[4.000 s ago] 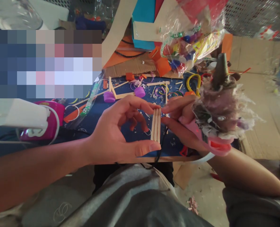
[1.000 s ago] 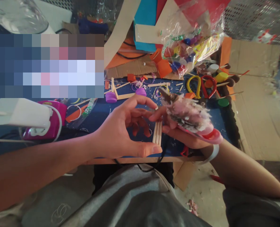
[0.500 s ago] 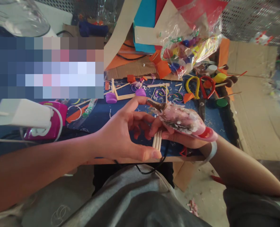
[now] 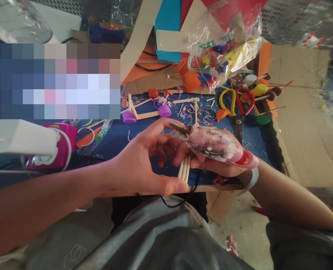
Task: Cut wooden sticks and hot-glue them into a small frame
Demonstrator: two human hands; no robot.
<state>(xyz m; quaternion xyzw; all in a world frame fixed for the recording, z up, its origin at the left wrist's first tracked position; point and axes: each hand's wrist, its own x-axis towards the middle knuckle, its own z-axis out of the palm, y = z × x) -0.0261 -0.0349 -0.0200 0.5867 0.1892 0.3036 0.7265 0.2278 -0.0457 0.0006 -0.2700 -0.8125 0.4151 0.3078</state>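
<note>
In my right hand (image 4: 219, 167) is a pink hot glue gun (image 4: 214, 142), smeared with grey and brown residue, its metal nozzle aimed left. My left hand (image 4: 152, 161) pinches a small bundle of wooden sticks (image 4: 185, 170) between thumb and fingers. The bundle sits just below the gun, and the right fingertips are close against its upper end; whether they grip it I cannot tell. The nozzle tip is near my left index finger. Past the hands lies a stick frame (image 4: 148, 114) with purple caps (image 4: 164, 110) at two corners.
Yellow-and-red-handled scissors (image 4: 236, 105) lie beyond the glue gun. A clear bag of coloured caps (image 4: 211, 71) is at the back. At left are a white adapter (image 4: 23, 137) and a magenta power block (image 4: 61, 138). Cardboard (image 4: 298, 120) covers the right side; a black cable (image 4: 180, 204) loops over the front edge.
The glue gun and stick bundle have shifted slightly left in the view along with the surrounding scene. Both hands keep the same hold.
</note>
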